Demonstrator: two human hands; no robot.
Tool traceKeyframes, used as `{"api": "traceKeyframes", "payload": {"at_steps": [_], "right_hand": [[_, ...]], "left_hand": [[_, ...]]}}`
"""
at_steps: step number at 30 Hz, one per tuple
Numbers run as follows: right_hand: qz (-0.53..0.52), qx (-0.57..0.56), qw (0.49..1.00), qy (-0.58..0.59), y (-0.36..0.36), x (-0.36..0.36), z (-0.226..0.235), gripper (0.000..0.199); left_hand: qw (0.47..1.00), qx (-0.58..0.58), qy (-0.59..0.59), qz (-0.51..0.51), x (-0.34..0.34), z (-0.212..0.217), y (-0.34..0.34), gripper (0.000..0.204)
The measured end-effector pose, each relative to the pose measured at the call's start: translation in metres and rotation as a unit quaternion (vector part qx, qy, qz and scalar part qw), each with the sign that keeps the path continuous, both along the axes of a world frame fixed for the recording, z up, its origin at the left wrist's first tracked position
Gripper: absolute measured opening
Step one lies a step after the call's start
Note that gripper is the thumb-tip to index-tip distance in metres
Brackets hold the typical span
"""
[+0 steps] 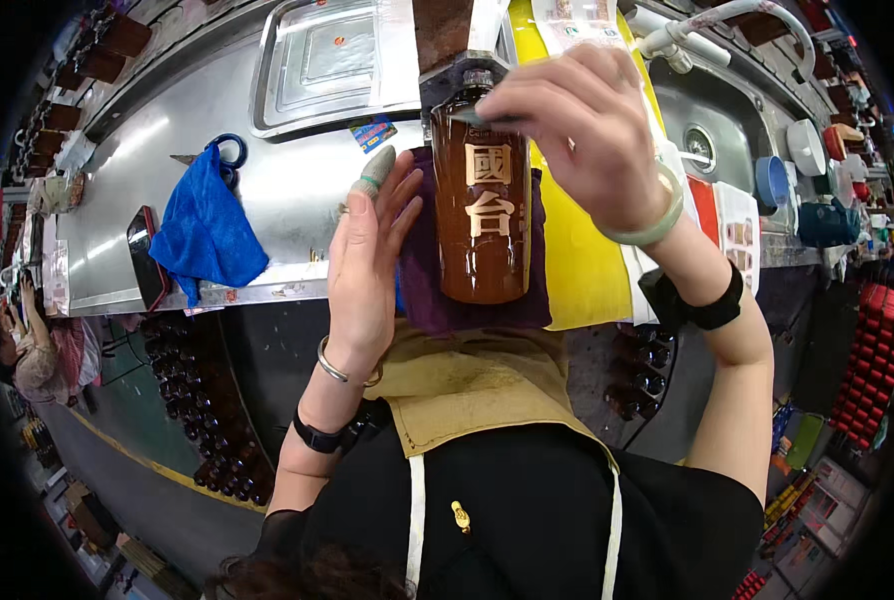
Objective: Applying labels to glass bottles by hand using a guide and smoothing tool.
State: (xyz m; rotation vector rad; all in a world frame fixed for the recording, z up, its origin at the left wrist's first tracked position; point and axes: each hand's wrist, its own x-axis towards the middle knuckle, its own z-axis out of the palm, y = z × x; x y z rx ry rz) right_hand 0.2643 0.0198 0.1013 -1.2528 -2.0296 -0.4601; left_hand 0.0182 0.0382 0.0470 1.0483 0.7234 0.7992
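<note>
A brown glass bottle [483, 262] with large gold characters lies on a dark purple cloth [422, 290], its neck pointing away from me. My right hand [599, 140] is over the bottle's shoulder, fingers pinched on a thin, dark, blade-like tool [482, 119]; its exact kind does not show. Whether the tool touches the glass, I cannot tell. Beside the bottle's left side, my left hand [365, 255] is open with fingers stretched out. A pale finger cover [375, 172] with a green band sits on one of its fingers.
On the steel counter [107, 240] to the left are a blue cloth [210, 240], scissors [229, 152] and a phone [145, 258]. A metal tray [317, 70] lies farther back. To the right are a yellow sheet [582, 270], a sink [702, 110] with a white tap, and a blue cup [771, 181].
</note>
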Motion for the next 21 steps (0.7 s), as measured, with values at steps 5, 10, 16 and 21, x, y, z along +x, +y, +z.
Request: {"api": "traceKeyframes", "payload": {"at_steps": [5, 10, 16, 21], "right_hand": [[0.271, -0.116, 0.955, 0.010, -0.083, -0.034, -0.016, 0.033], [-0.036, -0.142, 0.849, 0.507, -0.081, -0.061, -0.039, 0.034], [-0.180, -0.120, 0.811, 0.543, -0.069, -0.033, -0.061, 0.030], [-0.127, -0.164, 0.757, 0.620, -0.073, -0.051, -0.062, 0.025]], "left_hand": [[1.000, 0.021, -0.013, 0.002, 0.001, 0.000, 0.000, 0.066], [0.978, 0.205, 0.042, -0.012, 0.008, -0.009, -0.006, 0.072], [0.883, 0.438, 0.170, -0.021, 0.007, -0.006, -0.006, 0.071], [0.715, 0.615, 0.324, -0.072, 0.010, 0.006, -0.004, 0.077]]}}
